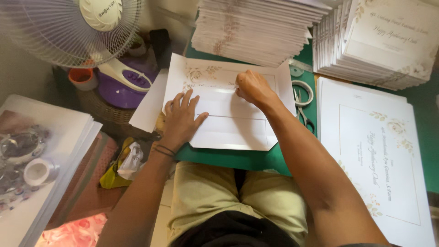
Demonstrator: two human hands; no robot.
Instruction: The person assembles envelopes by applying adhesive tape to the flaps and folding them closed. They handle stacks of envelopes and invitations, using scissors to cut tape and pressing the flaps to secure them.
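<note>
Head view, looking down: smooth white card (228,116), corners clipped, floral print along its far edge, lying flat on a green mat (238,160) over the lap. Left hand (180,120) spread flat on the card's near-left part, fingers apart, palm down, dark bands at the wrist. Right hand (253,88) curled into a loose fist, pressing the card's far edge beside the print; fingertips tucked under, so anything pinched there cannot be made out.

Just right of the right hand: tape ring (302,93) and scissors (304,116), handles partly hidden by the forearm. Beyond both hands: tall stack (256,29) of matching cards, cut off by the top edge. Far right: second stack (379,41) and large printed sheets (375,155), lettering too small to make out. Left of the left hand: purple plastic base (121,82) under a wire-grilled fan (73,27), woven basket beneath, crumpled wrappers (123,164), glossy prints (36,155) with a tape roll (39,171) on top.
</note>
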